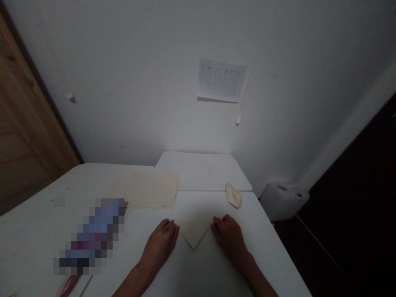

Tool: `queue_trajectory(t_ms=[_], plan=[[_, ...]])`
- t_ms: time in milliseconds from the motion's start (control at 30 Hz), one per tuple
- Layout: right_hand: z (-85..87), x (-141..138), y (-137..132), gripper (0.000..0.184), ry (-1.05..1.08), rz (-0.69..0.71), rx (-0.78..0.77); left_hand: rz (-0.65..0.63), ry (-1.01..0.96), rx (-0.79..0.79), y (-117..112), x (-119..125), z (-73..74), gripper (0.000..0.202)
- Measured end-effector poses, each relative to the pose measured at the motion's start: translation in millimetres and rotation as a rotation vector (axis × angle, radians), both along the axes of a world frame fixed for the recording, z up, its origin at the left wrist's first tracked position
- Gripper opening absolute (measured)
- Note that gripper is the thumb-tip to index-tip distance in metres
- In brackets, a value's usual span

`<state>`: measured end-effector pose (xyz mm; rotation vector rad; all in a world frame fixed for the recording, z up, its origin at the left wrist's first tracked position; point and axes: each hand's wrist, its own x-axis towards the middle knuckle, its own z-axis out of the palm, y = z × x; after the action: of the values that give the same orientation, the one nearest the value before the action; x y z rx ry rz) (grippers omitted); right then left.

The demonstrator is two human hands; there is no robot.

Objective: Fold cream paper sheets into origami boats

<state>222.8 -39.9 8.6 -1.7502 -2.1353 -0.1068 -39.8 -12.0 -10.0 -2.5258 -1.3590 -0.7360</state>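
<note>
A cream sheet of paper folded into a triangle [194,233] lies on the white table [37,231], its point toward me. My left hand [161,243] lies flat on the table with its fingertips at the triangle's left corner. My right hand [229,236] rests flat with its fingers on the triangle's right corner. Both hands hold nothing.
A stack of cream paper sheets [145,189] lies behind my left hand. A small folded paper piece [233,194] sits at the back right near the table's edge. A blurred-out object [91,235] lies at the left. A second white table [202,170] adjoins behind. A white container [283,200] stands on the floor to the right.
</note>
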Motion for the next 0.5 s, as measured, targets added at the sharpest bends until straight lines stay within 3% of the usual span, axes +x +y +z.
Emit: queue_trajectory(t_ms=[100,267,400,500], plan=[[6.2,-3.2,9.7,0.013,0.005,0.028,-0.020,-0.032,-0.021,-0.065,7.1,-0.1,8.3,0.028],[18.7,-2.4,27.9,0.015,0.014,0.205,-0.097,-0.128,-0.097,-0.192,17.0,-3.8,19.7,0.015],[23.8,2.1,37.0,0.027,0.073,0.243,-0.177,-0.147,-0.091,-0.258,21.8,-5.9,22.5,0.019],[25.8,4.0,40.8,0.025,0.128,0.253,-0.209,-0.170,-0.092,-0.286,25.9,-6.5,22.3,0.024]])
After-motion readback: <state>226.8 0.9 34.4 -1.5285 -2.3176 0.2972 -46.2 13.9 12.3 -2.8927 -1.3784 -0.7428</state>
